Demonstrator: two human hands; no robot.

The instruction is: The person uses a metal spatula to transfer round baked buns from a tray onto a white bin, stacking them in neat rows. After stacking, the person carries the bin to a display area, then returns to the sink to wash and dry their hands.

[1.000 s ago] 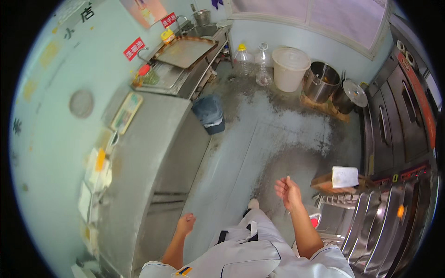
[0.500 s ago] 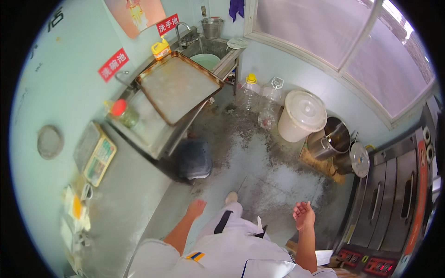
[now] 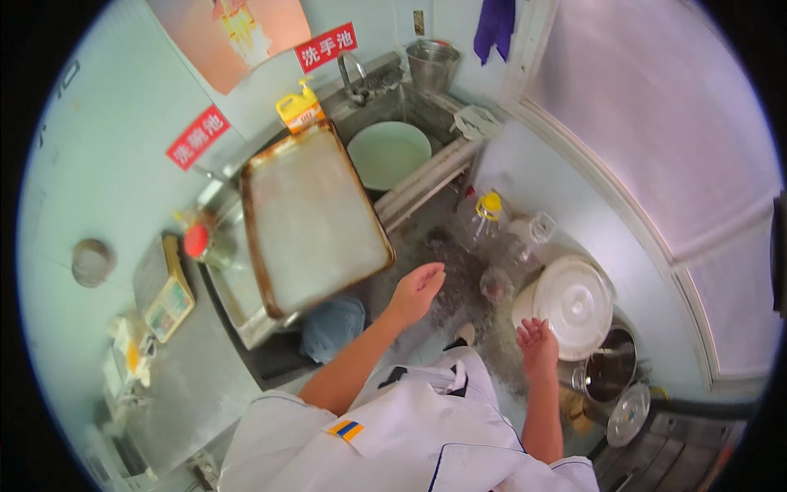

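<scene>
My left hand (image 3: 416,293) is in the air above the floor, fingers stretched out and nothing in it. Just beyond it, to the left, a large rusty-rimmed baking tray (image 3: 320,217) lies across the sink counter. My right hand (image 3: 537,343) hangs palm up with loosely curled, parted fingers, also holding nothing. Close to it in the picture stands a white lidded bucket (image 3: 574,307). Farther off, a pale green basin (image 3: 389,154) sits in the metal sink (image 3: 361,119), below a curved tap (image 3: 352,78). Neither hand touches anything.
Clear plastic bottles (image 3: 484,221) stand on the floor by the wall. A steel pot (image 3: 608,365) and a glass lid (image 3: 630,414) are at right. On the left are a red-lidded jar (image 3: 206,244), a weighing scale (image 3: 168,295), a steel counter (image 3: 193,385) and a blue-grey bin (image 3: 332,328).
I have come closer to the sink, which now looks larger. My left hand has risen and reached forward; my right hand is also raised. The oven at right has mostly left the view.
</scene>
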